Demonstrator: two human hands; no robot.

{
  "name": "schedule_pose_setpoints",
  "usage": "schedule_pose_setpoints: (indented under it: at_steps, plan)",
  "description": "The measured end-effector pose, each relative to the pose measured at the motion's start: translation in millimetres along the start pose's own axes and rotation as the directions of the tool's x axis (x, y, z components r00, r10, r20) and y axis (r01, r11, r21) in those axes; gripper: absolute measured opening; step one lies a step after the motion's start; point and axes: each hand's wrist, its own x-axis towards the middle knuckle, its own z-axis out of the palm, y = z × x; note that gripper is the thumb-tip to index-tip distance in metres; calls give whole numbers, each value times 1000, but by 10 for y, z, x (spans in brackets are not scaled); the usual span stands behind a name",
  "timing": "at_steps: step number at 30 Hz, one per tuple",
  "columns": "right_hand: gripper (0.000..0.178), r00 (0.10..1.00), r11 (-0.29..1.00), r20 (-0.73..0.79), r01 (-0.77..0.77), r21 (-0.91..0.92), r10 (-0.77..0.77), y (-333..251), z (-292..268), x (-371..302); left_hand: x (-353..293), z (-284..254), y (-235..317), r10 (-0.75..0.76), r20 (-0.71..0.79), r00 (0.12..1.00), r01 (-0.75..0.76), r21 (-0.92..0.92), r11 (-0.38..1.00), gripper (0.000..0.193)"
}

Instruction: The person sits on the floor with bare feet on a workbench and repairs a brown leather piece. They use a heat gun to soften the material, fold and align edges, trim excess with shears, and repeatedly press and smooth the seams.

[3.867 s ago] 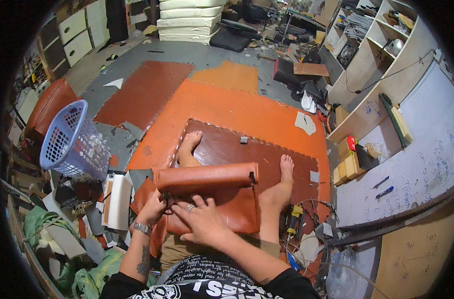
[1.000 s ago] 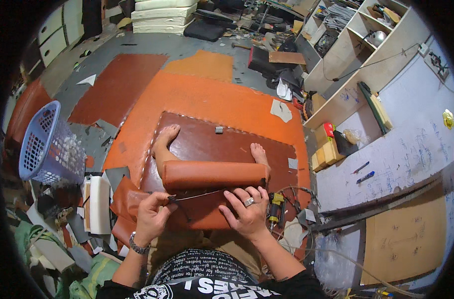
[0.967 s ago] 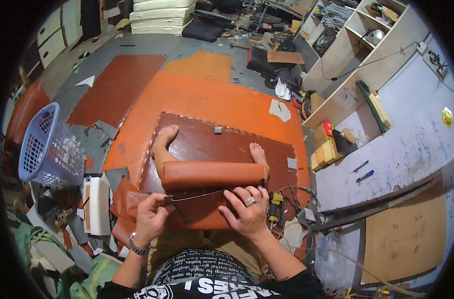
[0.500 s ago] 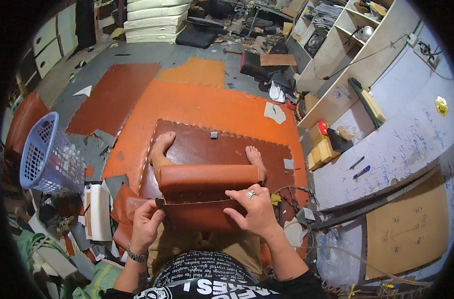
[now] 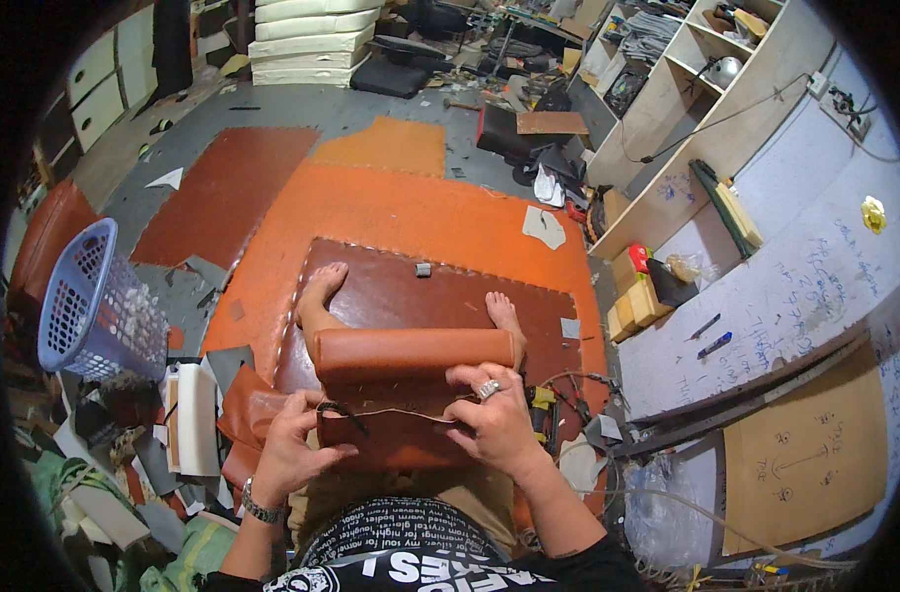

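Across my lap lies a padded roll (image 5: 415,352) covered in brown leather. On its near side, a loose brown leather flap (image 5: 401,449) has a raw edge facing the roll. My left hand (image 5: 294,434) holds the flap's left end, with its thumb stretched over the face and its fingers at the edge. A short black strip (image 5: 347,415) lies across that edge beside the fingers. At the right end, my right hand (image 5: 494,419), wearing a ring, grips the flap's edge with bent fingers and thumb. A narrow gap shows between roll and flap; the fingers' undersides are hidden.
A blue perforated basket (image 5: 100,296) with white bits stands at the left above scattered scraps (image 5: 154,474). Orange and brown leather sheets (image 5: 440,212) cover the floor ahead. A yellow-and-black tool (image 5: 541,409) lies right of my knee. Shelving (image 5: 687,118) stands at the right.
My left hand has opened its pinch and spread its thumb over the flap. My right fingers have curled in at the edge, which now bends, and the black strip has tilted across it.
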Motion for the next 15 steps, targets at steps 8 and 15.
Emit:
schedule_pose_setpoints:
  at_steps: [8, 15]
  plan:
    - [29, 1000, 999, -16, 6, -54, -7, 48, 22, 155, -48, 207, 8, 33, -120, 992, -19, 110, 994, 37]
    - [20, 999, 990, 21, 49, -131, -47, 217, 51, 291, 141, 230, -229, 98, -244, 965, -61, 155, 986, 31]
